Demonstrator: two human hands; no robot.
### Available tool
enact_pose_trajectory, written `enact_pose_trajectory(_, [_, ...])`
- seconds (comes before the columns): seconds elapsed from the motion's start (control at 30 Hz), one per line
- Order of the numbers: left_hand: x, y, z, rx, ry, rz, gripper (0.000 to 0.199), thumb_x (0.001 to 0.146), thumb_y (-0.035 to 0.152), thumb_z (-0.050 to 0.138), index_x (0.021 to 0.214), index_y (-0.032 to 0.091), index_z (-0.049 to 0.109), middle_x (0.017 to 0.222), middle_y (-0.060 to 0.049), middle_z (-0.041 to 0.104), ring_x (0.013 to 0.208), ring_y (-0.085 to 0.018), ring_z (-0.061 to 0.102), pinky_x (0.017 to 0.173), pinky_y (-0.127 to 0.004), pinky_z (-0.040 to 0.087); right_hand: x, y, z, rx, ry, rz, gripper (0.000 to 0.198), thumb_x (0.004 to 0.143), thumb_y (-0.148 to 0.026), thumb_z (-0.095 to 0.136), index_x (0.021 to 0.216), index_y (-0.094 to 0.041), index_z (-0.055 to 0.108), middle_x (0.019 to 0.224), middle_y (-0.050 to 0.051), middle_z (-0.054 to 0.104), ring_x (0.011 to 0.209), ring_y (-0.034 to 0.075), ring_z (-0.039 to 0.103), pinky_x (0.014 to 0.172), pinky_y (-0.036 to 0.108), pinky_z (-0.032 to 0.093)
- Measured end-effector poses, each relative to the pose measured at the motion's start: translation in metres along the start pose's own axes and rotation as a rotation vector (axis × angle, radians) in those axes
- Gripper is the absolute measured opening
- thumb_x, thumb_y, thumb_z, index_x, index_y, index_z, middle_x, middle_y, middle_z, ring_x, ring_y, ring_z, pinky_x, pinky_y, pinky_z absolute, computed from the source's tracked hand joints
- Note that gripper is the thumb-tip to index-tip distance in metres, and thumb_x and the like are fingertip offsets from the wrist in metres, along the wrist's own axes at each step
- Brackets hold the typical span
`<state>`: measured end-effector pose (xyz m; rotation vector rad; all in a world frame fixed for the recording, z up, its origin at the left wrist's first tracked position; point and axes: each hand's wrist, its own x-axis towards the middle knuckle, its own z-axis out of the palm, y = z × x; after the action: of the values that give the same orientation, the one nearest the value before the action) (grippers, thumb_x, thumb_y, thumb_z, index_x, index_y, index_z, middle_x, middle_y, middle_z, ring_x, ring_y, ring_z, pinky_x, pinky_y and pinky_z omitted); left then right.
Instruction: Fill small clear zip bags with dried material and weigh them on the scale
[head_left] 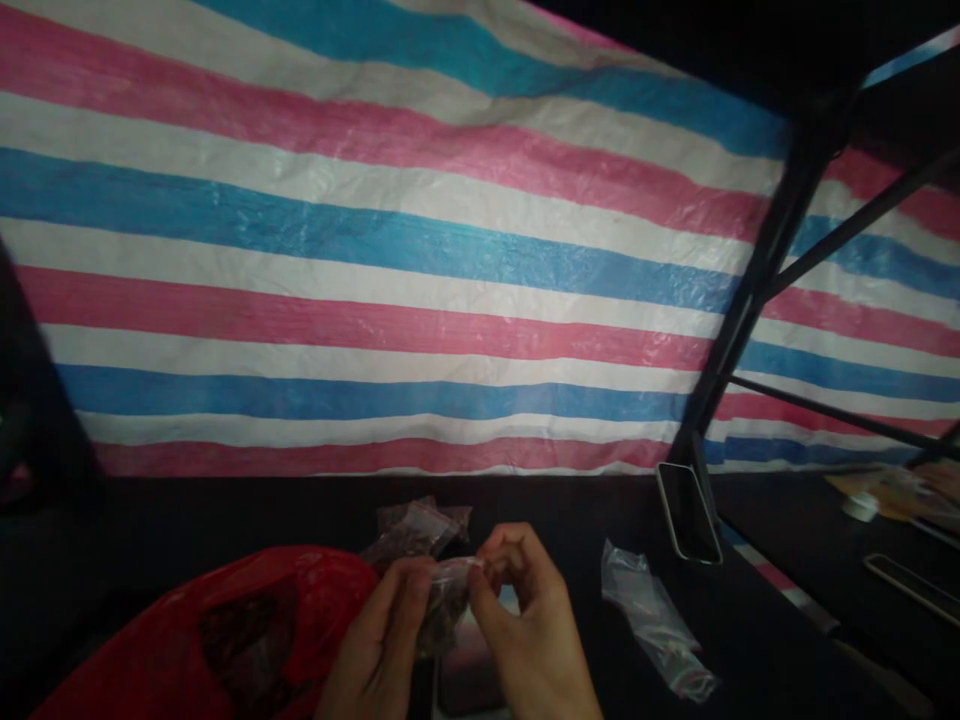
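Note:
Between my two hands is a small clear zip bag (442, 618) with dark contents that I cannot make out. My left hand (382, 635) pinches its top left edge. At the top right edge, the thumb and fingers of my right hand (529, 615) are closed on the same bag. Just beyond them lie several similar filled zip bags (416, 530) in a small heap. A red plastic bag (172, 640) stands by my left hand, its mouth showing dark contents. Below the held bag, a flat phone-like object (469, 675) is partly hidden by my hands.
Folded clear plastic bags (651, 620) lie to the right on the dark table (570, 520). A phone (688, 512) leans against a dark metal post (739, 300). Another phone (915, 588) and a white round item (860, 507) lie farther right. A striped tarp (375, 260) hangs behind.

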<state>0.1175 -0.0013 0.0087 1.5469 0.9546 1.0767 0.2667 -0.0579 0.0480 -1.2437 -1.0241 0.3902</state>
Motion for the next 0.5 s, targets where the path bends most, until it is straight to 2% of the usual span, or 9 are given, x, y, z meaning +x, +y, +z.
enact_pose_trajectory(0.07, [0.001,0.008,0.005,-0.035,-0.083,-0.043,0.055,0.095,0.075,0.052,0.112,0.027,0.076,0.12,-0.006,0.08,0.12,-0.03,0.073,0.093,-0.035,0.065,-0.001,-0.004,-0.005,0.025,-0.007,0.027,0.02,0.087,-0.042,0.077,0.092,-0.025,0.068,0.073,-0.003,0.065,0.07,0.017,0.059,0.067,0.026,0.05])
enact_pose_trajectory(0.17, [0.002,0.015,0.011,-0.059,-0.102,-0.027,0.056,0.097,0.073,0.051,0.109,0.024,0.074,0.118,-0.007,0.079,0.115,-0.028,0.073,0.091,-0.033,0.063,-0.003,-0.004,-0.006,0.029,-0.049,0.034,0.028,0.088,-0.041,0.077,0.109,-0.025,0.068,0.081,0.0,0.071,0.076,0.019,0.062,0.071,0.028,0.051])
enact_pose_trajectory(0.23, [0.002,0.015,0.013,-0.047,-0.078,-0.025,0.057,0.098,0.073,0.05,0.109,0.023,0.074,0.119,-0.008,0.079,0.117,-0.029,0.072,0.095,-0.034,0.062,-0.005,-0.003,-0.004,0.011,-0.062,0.031,0.027,0.088,-0.04,0.077,0.109,-0.025,0.068,0.079,-0.001,0.07,0.075,0.019,0.061,0.07,0.028,0.05])
enact_pose_trajectory(0.3, [0.0,0.014,0.014,-0.029,-0.066,-0.041,0.059,0.098,0.074,0.047,0.111,0.023,0.074,0.122,-0.01,0.078,0.122,-0.03,0.071,0.101,-0.037,0.059,-0.006,-0.002,-0.003,-0.017,-0.043,0.02,0.019,0.089,-0.039,0.075,0.1,-0.025,0.067,0.074,-0.002,0.065,0.071,0.017,0.057,0.068,0.027,0.047])
enact_pose_trajectory(0.37, [-0.002,0.012,0.015,-0.01,-0.096,-0.048,0.06,0.099,0.072,0.045,0.117,0.023,0.073,0.128,-0.011,0.077,0.127,-0.031,0.068,0.108,-0.041,0.056,-0.007,-0.001,-0.002,-0.042,-0.024,0.005,0.015,0.091,-0.038,0.071,0.095,-0.025,0.065,0.074,-0.003,0.061,0.071,0.017,0.055,0.067,0.027,0.047])
enact_pose_trajectory(0.5, [-0.005,0.006,0.014,0.004,-0.136,-0.036,0.053,0.103,0.064,0.047,0.131,0.025,0.068,0.139,-0.011,0.073,0.134,-0.029,0.064,0.118,-0.044,0.048,-0.009,0.001,0.0,-0.089,-0.038,-0.006,0.022,0.092,-0.037,0.07,0.11,-0.027,0.066,0.081,-0.002,0.066,0.076,0.018,0.058,0.073,0.028,0.049])
